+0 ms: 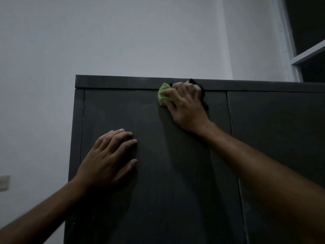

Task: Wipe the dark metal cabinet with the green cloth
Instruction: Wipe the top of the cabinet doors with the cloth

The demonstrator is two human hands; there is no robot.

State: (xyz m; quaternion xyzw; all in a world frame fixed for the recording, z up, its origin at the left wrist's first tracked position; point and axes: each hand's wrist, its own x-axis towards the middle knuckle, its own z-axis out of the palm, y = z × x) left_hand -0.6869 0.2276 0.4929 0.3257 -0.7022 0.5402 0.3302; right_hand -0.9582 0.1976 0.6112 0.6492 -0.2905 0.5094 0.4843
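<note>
Green cloth [163, 94] sits bunched under the right hand [186, 103], whose curled fingers press it against the dark metal cabinet [175, 173] just below its top rail. Unwiped door stretches down and leftward, where the left hand [107, 159] rests flat, fingers spread.

My left hand [107, 155] lies flat, fingers straight and slightly spread, thumb out to the side, forearm bare; my right hand [186, 104] reaches higher, arm stretched up, fingers curled and bunched, wrist bent, forearm bare.
</note>
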